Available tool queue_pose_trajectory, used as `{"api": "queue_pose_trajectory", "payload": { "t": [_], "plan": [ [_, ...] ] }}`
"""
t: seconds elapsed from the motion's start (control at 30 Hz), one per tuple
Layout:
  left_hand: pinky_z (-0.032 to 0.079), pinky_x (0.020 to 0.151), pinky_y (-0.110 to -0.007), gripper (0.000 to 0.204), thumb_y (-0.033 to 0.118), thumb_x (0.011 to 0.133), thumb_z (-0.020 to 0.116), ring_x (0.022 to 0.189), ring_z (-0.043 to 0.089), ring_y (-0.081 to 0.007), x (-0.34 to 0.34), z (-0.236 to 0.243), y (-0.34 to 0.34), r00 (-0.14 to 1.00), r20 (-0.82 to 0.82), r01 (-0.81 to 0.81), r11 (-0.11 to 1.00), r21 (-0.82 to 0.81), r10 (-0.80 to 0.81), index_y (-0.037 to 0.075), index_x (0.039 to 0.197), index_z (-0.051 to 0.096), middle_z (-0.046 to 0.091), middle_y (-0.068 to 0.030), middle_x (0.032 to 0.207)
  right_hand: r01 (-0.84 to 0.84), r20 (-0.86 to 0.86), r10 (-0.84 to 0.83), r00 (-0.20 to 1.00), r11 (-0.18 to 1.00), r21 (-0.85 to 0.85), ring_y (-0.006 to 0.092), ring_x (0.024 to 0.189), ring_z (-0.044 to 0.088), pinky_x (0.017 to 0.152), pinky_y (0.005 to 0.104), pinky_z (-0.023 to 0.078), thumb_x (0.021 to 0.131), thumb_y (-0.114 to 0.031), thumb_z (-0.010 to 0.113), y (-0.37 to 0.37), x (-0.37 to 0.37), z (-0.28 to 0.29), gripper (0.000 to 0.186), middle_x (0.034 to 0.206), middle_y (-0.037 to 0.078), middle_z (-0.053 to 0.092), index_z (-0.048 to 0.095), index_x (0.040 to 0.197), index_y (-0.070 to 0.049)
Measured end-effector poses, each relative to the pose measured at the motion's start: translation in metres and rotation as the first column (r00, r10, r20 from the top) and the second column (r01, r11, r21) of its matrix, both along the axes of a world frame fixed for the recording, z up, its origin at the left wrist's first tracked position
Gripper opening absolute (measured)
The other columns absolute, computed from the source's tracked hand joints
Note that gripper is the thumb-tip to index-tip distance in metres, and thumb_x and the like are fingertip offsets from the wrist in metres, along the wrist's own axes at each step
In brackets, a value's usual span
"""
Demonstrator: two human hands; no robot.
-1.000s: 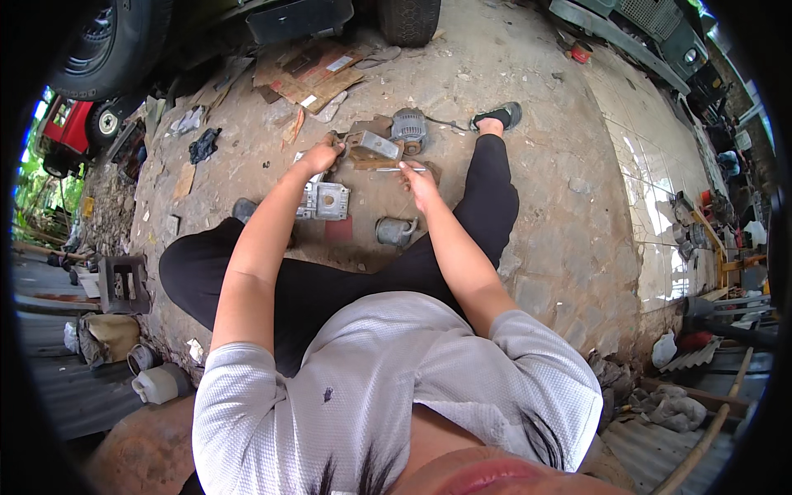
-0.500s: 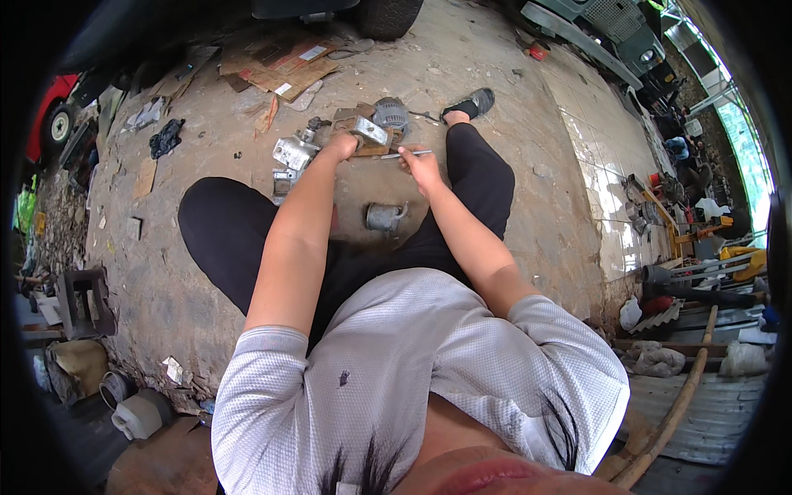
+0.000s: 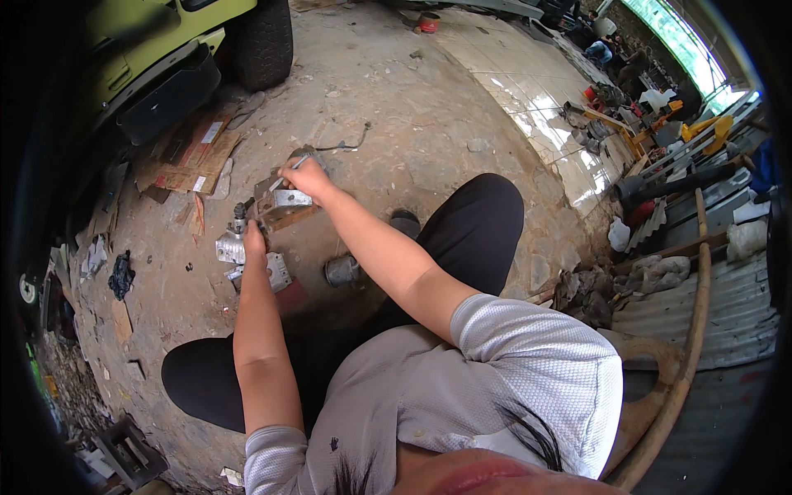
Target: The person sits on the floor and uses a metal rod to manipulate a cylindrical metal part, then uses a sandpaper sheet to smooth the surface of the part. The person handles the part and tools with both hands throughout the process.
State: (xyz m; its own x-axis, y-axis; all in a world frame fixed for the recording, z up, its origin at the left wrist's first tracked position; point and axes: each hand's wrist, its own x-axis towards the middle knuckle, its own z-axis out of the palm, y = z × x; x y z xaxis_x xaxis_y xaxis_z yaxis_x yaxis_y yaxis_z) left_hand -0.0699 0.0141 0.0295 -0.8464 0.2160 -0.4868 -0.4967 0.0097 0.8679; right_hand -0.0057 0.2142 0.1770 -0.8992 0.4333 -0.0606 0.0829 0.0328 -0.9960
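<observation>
My right hand [image 3: 307, 178] is closed round a thin metal rod [image 3: 302, 162], held above a silver metal block [image 3: 291, 198]. That block rests over a brown wooden board [image 3: 293, 218] on the ground. At the block's left side my left hand [image 3: 255, 238] is closed, its fingertips against a rusty edge; what exactly they grip is hidden. Beside that wrist lie a silver cast part [image 3: 229, 247] and a finned metal part [image 3: 282, 272]. A grey metal cylinder [image 3: 340, 270] stands near my folded legs. Behind my right hand, a round dark part [image 3: 305, 152] is mostly covered.
Flattened cardboard [image 3: 190, 161] lies at the far left, near a vehicle tyre [image 3: 262, 45]. A black cable [image 3: 351, 142] trails on the ground. At left sits a crumpled black bag [image 3: 121, 275]. A long wooden pole [image 3: 697, 330] and corrugated sheets [image 3: 726, 318] are at right.
The view has swung to the right. My right hand has come across over the block with the rod, and my left hand has shifted from the block's top to its left side.
</observation>
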Motion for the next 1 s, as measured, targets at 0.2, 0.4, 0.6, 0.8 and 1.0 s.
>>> {"api": "queue_pose_trajectory", "payload": {
  "t": [0.2, 0.4, 0.6, 0.8, 1.0],
  "plan": [
    [0.050, 0.061, -0.031, 0.040, 0.045, 0.101, 0.050, 0.072, 0.061, -0.0142, -0.027, 0.011, -0.051, 0.976, -0.086, 0.186, 0.971, -0.147, -0.200, 0.008, 0.106, 0.066, 0.064, -0.0036, 0.088, 0.000, 0.018, 0.005, 1.000, 0.964, -0.267, 0.0113, 0.064, 0.060, 0.064, 0.0287, 0.049, 0.100, -0.023, 0.069, -0.014, -0.005, -0.038, 0.024, 0.077, 0.004, 0.071, 0.072, 0.092, -0.001],
    [0.050, 0.075, -0.029, 0.020, 0.030, 0.104, 0.054, 0.083, 0.061, -0.0113, -0.024, 0.102, -0.087, 0.974, -0.160, 0.139, 0.982, -0.130, -0.159, 0.017, 0.118, 0.061, 0.066, 0.0012, 0.098, -0.140, -0.156, 0.098, 0.983, 0.947, -0.289, 0.0100, 0.067, 0.060, 0.066, 0.0282, 0.049, 0.101, -0.026, 0.068, -0.018, -0.037, 0.001, 0.026, 0.073, 0.001, 0.065, 0.069, 0.090, -0.003],
    [0.048, 0.084, -0.028, 0.024, 0.020, 0.101, 0.062, 0.089, 0.062, -0.0114, -0.013, 0.215, -0.102, 0.988, -0.071, 0.129, 0.986, -0.107, -0.137, 0.019, 0.124, 0.057, 0.068, 0.0017, 0.105, -0.210, -0.252, 0.138, 0.958, 0.935, -0.285, 0.0089, 0.073, 0.062, 0.069, 0.0269, 0.049, 0.097, -0.022, 0.074, -0.007, -0.051, 0.029, 0.020, 0.079, 0.000, 0.067, 0.070, 0.095, -0.002],
    [0.047, 0.089, -0.029, 0.027, 0.021, 0.101, 0.063, 0.095, 0.063, -0.0126, -0.004, 0.268, -0.070, 0.999, -0.036, 0.008, 0.996, 0.085, -0.005, 0.018, 0.127, 0.057, 0.070, -0.0020, 0.112, -0.322, -0.385, 0.170, 0.907, 0.869, -0.375, 0.0104, 0.080, 0.065, 0.072, 0.0271, 0.050, 0.098, -0.018, 0.073, 0.007, -0.058, 0.042, 0.019, 0.086, 0.004, 0.073, 0.074, 0.103, 0.000],
    [0.052, 0.084, -0.032, 0.031, 0.037, 0.105, 0.055, 0.087, 0.065, -0.0175, -0.026, 0.227, -0.023, 0.969, 0.233, -0.186, 0.876, 0.445, 0.087, 0.009, 0.118, 0.061, 0.071, -0.0068, 0.104, -0.246, -0.291, 0.139, 0.947, 0.893, -0.376, 0.0104, 0.078, 0.063, 0.071, 0.0260, 0.048, 0.095, -0.022, 0.077, 0.018, -0.047, 0.038, 0.020, 0.086, 0.004, 0.072, 0.072, 0.100, -0.003]
  ]
}}
